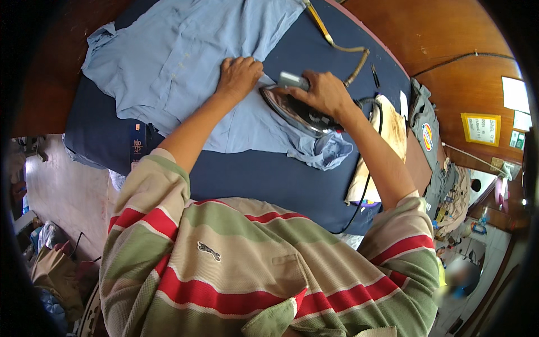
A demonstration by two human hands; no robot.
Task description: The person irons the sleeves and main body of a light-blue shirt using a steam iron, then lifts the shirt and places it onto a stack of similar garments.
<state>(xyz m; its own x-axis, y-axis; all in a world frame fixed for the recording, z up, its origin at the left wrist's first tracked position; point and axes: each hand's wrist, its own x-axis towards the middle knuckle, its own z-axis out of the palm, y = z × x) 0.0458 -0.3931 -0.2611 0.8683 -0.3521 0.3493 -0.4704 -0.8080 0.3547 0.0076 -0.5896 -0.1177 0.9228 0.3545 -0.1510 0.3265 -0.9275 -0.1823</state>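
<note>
Brown wooden walls curve round the top and right of the frame. Below them I see a padded tabletop under smooth dark-blue cloth, filling the middle. Across its upper left lies a light-blue shirt, thin woven cotton, flat in the centre and bunched into soft folds at its lower right end. At the right edge sits a folded cream cloth, stained brown. My right hand is clamped round the handle of an iron, a pointed dark glossy wedge resting on the shirt just right of centre. My left hand presses flat, fingers spread, on the fabric just beside the iron's tip.
</note>
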